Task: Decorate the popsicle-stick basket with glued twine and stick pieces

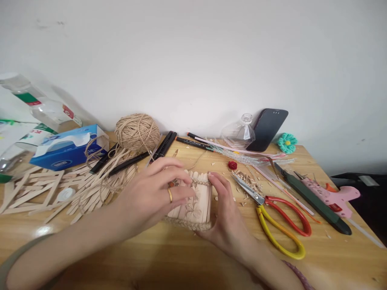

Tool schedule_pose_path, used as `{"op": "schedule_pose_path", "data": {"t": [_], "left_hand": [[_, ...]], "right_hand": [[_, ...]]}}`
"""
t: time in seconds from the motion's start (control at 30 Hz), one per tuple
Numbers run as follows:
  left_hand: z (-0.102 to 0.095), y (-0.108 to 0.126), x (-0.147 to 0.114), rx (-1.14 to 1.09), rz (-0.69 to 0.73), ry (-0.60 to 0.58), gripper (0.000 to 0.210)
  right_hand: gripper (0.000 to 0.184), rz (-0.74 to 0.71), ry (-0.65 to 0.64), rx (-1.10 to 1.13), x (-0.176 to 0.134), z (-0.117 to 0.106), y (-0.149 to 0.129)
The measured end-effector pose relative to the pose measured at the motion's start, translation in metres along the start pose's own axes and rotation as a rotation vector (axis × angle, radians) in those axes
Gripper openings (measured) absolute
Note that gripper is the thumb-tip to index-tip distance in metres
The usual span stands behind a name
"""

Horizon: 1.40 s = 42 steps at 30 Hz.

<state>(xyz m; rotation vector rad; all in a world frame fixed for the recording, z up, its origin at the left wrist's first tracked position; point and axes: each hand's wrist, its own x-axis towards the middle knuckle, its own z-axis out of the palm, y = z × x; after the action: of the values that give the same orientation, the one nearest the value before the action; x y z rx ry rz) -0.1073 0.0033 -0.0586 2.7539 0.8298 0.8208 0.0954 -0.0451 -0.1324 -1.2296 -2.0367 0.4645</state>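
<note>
In the middle of the head view stands a small wooden-stick box (198,199) with twine braided along its upper and lower edges. Leaf and flower lines mark its pale front. My right hand (225,209) grips its right side, fingers at the top edge and thumb low. Across the upper left of the front reach the spread, bent fingers of my left hand (160,185), which wears a gold ring (170,196). The fingertips come close to or touch the sticks; the thumb is hidden. A small orange-red decoration (173,183) shows between the left fingers.
Left lie loose wooden sticks (87,201), a blue carton (69,151) and a twine ball (137,132). Black markers (165,146) rest behind the box. On the right are scissors (263,201), a dark green cutter (314,201), a pink glue gun (329,197) and a leaning phone (267,129).
</note>
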Motion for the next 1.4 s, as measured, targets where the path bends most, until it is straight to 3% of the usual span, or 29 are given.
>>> {"op": "schedule_pose_path", "data": {"t": [0.17, 0.37, 0.57, 0.7, 0.97, 1.1, 1.27, 1.4], "left_hand": [[-0.005, -0.012, 0.015, -0.057, 0.047, -0.242, 0.019], [-0.005, -0.015, 0.022, -0.059, 0.057, -0.297, 0.015], [-0.005, -0.007, 0.026, -0.108, -0.25, -0.34, 0.017], [-0.002, -0.004, 0.022, -0.122, -0.318, -0.318, 0.015], [0.01, -0.01, 0.004, -0.113, -0.126, -0.064, 0.006], [0.009, -0.008, 0.002, -0.111, -0.066, -0.048, 0.008], [0.006, -0.01, 0.003, -0.087, 0.18, 0.008, 0.013], [0.0, -0.015, 0.004, -0.193, 0.183, -0.023, 0.007]], "right_hand": [[0.097, -0.025, -0.031, -0.012, 0.002, -0.003, 0.001], [0.098, -0.031, -0.048, 0.009, 0.005, -0.004, 0.002], [0.099, -0.063, -0.058, 0.012, 0.006, -0.004, 0.003], [0.1, -0.071, -0.059, 0.015, 0.005, -0.005, 0.001], [0.101, -0.099, -0.076, 0.02, 0.005, -0.007, 0.0], [0.101, -0.117, -0.07, 0.017, 0.006, -0.007, 0.001], [0.103, -0.111, -0.069, 0.0, 0.006, -0.007, 0.001], [0.101, -0.098, -0.077, -0.006, 0.006, -0.007, 0.0]]}}
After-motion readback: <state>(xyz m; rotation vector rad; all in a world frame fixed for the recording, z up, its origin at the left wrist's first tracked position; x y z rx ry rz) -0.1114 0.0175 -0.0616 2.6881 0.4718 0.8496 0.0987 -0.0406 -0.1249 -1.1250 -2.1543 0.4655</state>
